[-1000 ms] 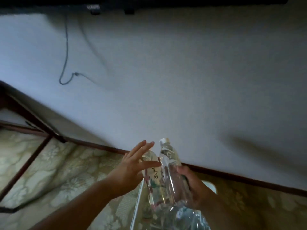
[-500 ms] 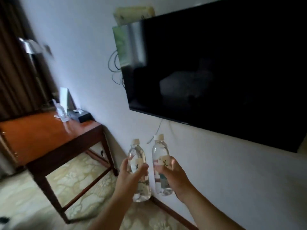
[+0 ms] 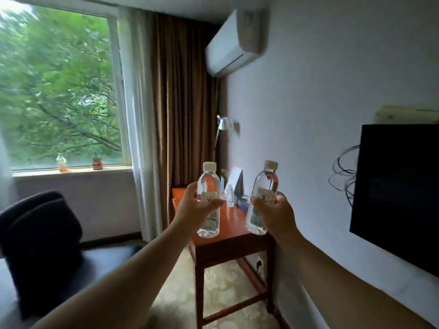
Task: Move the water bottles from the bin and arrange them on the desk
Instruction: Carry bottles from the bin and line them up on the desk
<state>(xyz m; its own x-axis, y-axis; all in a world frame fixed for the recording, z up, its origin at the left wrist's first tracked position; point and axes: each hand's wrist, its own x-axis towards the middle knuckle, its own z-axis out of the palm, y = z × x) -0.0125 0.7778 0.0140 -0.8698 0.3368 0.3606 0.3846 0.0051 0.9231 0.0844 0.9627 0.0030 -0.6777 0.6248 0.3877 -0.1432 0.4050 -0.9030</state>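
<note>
Hotel room: wall television [image 3: 394, 186], desk [image 3: 234, 230], curtain [image 3: 183, 115]

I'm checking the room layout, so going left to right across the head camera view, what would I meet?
Window → dark chair → brown curtain → left hand holding a water bottle → right hand holding the other bottle → black wall TV.

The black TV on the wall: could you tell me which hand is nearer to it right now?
Right. The right hand, gripping a bottle, is on the TV's side, beside the wall. The left hand, holding the other bottle, is farther off toward the window.
</note>
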